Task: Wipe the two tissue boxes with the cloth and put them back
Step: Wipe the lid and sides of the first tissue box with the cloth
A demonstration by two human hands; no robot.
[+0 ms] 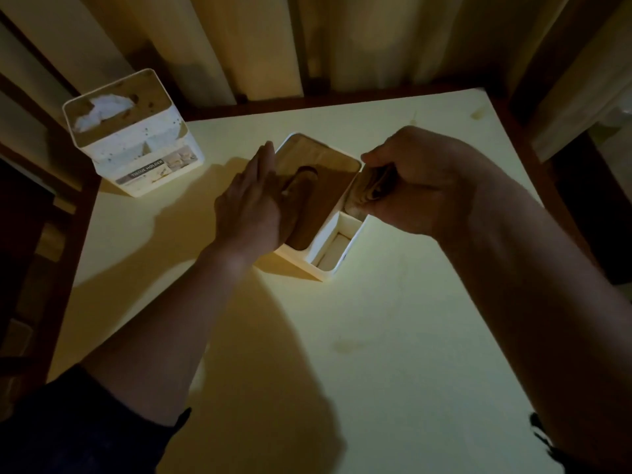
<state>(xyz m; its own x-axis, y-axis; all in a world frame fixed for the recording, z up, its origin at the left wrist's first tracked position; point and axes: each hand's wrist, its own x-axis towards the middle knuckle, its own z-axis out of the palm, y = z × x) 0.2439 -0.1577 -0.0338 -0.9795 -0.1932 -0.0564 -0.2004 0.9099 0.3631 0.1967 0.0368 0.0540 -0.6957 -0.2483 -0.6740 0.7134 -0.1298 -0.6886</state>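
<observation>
1. While the left hand [253, 200] lies flat, steadying the centre-frame tissue box [319, 206], the right hand [407, 179] grips the cloth [364, 193] at its rim
2. Second tissue box [133, 131] waits upper left; a hard rub could skid the near box on the table [393, 319]

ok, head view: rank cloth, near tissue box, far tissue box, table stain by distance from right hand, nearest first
1. cloth: held in the right hand
2. near tissue box: right under it, mid-table
3. table stain: toward the near edge
4. far tissue box: far-left corner

Bare forearms, with a dark sleeve [68, 422] ending above the left elbow.
</observation>
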